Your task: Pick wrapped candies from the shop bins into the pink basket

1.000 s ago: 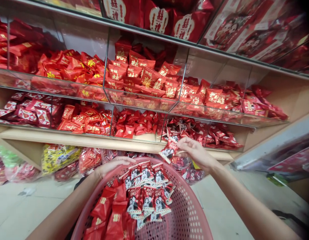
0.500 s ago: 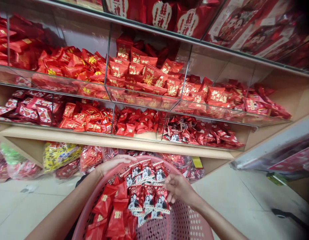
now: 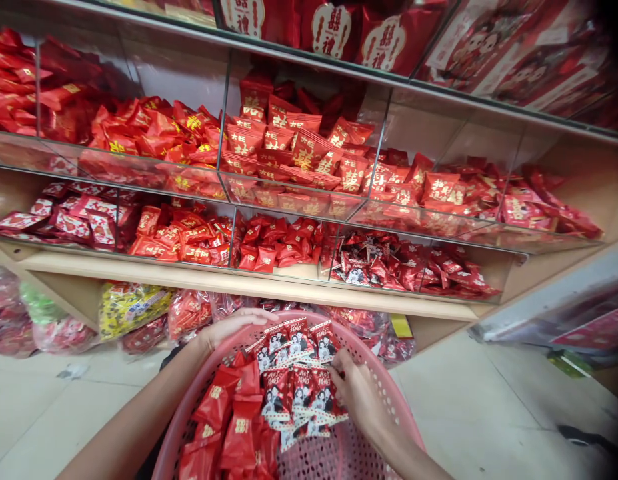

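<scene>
A pink plastic basket [image 3: 169, 427] with a perforated wall is in front of me at the bottom of the head view. My left hand [image 3: 236, 327] lies over its far left rim and grips it. Inside on the left are larger plain red candy packets [image 3: 241, 427] with gold print. Small red-and-white candy packets [image 3: 301, 390] with cartoon couples lie in neat rows beside them. At the right edge of those rows, my right hand [image 3: 361, 390] has its fingers curled in against a packet. Its fingertips are partly hidden.
A shelf unit with clear-fronted bins [image 3: 293, 193] of red packets spans the view. Below its wooden edge [image 3: 139, 273] sit filled plastic bags, one yellow bag [image 3: 131, 310] among them. Pale floor tiles [image 3: 459, 400] show on both sides. A dark object [image 3: 583, 437] lies at right.
My right hand has turned and reached lower along the right edge of the small packets. The left hand keeps its hold on the rim. The whole view has shifted slightly.
</scene>
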The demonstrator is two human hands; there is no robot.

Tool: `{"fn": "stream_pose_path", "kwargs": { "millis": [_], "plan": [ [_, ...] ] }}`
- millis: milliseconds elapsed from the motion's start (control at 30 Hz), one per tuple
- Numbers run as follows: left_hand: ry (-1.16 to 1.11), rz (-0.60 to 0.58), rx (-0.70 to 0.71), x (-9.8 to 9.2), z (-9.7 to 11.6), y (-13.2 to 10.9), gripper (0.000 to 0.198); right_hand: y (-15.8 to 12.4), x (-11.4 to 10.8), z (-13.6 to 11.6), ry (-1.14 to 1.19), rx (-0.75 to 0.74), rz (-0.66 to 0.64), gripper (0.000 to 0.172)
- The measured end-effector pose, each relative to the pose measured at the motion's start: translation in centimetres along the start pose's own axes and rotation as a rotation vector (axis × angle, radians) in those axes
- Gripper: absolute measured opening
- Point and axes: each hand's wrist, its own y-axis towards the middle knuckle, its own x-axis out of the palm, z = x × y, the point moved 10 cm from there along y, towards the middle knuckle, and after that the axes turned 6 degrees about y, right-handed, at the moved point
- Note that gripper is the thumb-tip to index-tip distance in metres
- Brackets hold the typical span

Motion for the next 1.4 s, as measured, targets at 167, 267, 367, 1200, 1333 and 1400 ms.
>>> {"fn": "stream_pose_path", "kwargs": {
  "millis": [167,267,367,1200,1333,1400],
  "plan": [
    [-0.011,0.018,0.002,0.0,0.4,-0.2,0.029,-0.4,-1.4,-2.3,-0.646,-0.114,0.122,0.01],
    [-0.027,0.03,-0.005,0.1,0.9,-0.4,0.028,-0.9,-1.6,-3.7,-0.903,-0.126,0.141,0.014],
    [-0.025,0.04,-0.004,0.1,1.3,-0.5,0.027,-2.5,-0.1,-5.3,-0.958,-0.272,0.102,0.019],
    [-0.023,0.024,0.0,-0.1,0.5,-0.2,0.029,-4.1,1.4,-3.5,-0.88,-0.371,-0.111,0.065],
    [-0.004,0.049,-0.03,-0.3,0.4,-0.2,0.031,-4.3,1.4,-3.7,-0.907,-0.347,-0.126,0.07],
    [0.011,0.065,-0.038,-0.4,0.5,-0.3,0.031,-4.1,1.2,-4.0,-0.905,-0.335,-0.118,0.066]
  ]
}}
